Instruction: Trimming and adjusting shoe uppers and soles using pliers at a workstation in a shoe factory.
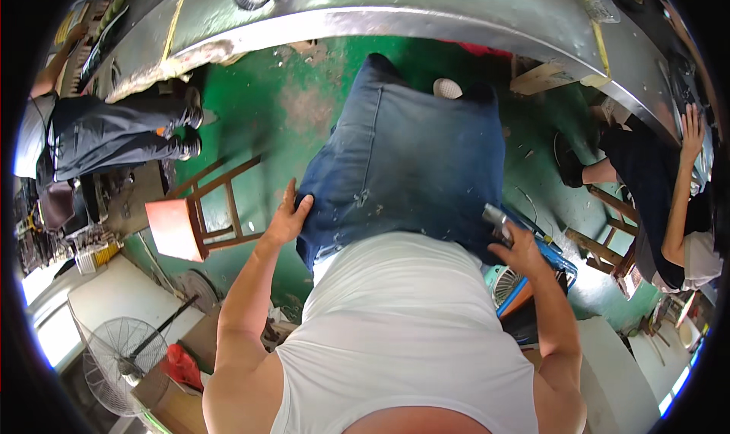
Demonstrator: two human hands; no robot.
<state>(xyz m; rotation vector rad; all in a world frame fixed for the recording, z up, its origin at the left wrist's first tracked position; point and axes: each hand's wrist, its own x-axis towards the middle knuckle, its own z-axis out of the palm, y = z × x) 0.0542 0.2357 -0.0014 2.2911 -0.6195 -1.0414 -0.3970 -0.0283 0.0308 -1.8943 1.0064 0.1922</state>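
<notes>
My left hand (pixel 287 220) is open, thumb and fingers apart, at the left edge of the worn blue denim (pixel 426 153) that covers my lap. On the other side, my right hand (pixel 520 250) is closed round a small silvery metal object (pixel 494 215), which points up and left beside the denim. The fingers hide part of that object, and its exact kind cannot be made out. Pale specks and scuffs mark the denim.
A metal-edged workbench (pixel 380 20) spans the far side. An orange-topped stool (pixel 176 229) stands left, a caged fan (pixel 125 365) lower left. Close by my right arm are a blue metal frame (pixel 559 261) and small fan (pixel 505 283). People work at left (pixel 114 134) and right (pixel 646 183).
</notes>
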